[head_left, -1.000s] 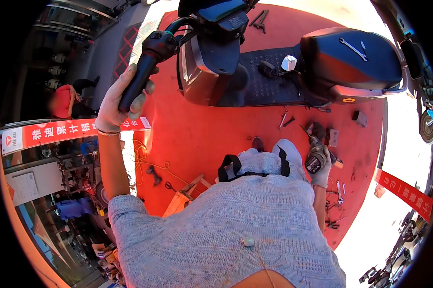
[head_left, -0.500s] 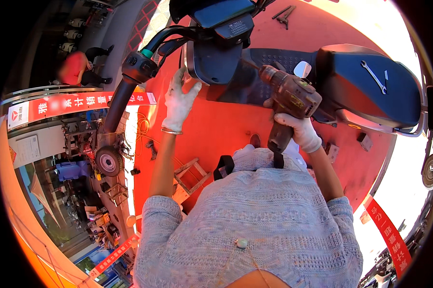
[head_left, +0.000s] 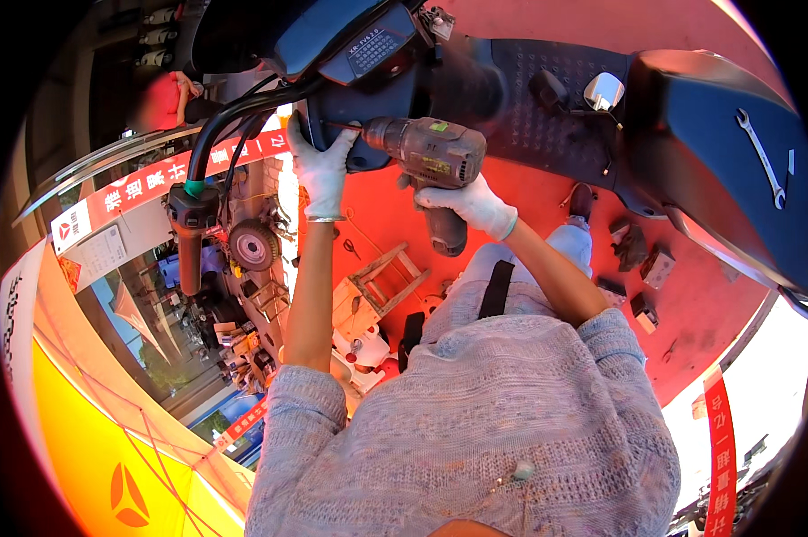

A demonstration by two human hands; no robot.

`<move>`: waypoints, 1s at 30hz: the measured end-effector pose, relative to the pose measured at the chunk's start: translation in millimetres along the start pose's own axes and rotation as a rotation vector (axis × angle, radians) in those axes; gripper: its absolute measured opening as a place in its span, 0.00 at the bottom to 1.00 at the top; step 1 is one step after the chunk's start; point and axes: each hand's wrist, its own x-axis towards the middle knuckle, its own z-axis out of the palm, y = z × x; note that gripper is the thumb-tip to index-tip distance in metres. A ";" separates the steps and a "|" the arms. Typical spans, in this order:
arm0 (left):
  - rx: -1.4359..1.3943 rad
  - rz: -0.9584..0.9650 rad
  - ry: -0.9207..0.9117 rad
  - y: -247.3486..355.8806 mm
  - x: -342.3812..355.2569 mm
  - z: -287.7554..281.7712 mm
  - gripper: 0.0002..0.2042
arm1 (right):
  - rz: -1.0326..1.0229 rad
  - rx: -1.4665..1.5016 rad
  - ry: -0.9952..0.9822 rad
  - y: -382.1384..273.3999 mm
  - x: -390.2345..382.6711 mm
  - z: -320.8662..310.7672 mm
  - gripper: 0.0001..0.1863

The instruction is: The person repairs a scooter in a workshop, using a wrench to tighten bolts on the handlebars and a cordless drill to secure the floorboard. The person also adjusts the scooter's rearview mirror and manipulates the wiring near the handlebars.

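A worn cordless drill (head_left: 440,152) is gripped by my right hand (head_left: 471,205), its white-gloved fingers wrapped round the handle. The drill lies level, its chuck and thin bit pointing left at the dark blue front panel (head_left: 359,100) of an electric scooter. Whether the bit touches the panel I cannot tell. My left hand (head_left: 321,174), also in a white glove, is against or just before the panel's near edge. Its thumb and fingers are apart, with the bit's tip between them, and I see nothing held there.
The scooter's handlebar grip (head_left: 189,251) juts out at left. A loose mirror (head_left: 604,91) lies on the footboard, a wrench (head_left: 762,159) on the seat. Below are a wooden stool (head_left: 381,285) and dark blocks (head_left: 644,313) on the red floor. Another person (head_left: 165,100) sits far left.
My right hand has carried the drill left, up to the front panel by my left hand. The drill now lies more level. My view has shifted, and my left hand stays near the panel.
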 end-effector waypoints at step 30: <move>0.023 -0.018 0.087 -9.9 3.5 5.6 0.42 | 0.006 -0.298 -0.132 -24.7 26.8 -35.3 0.24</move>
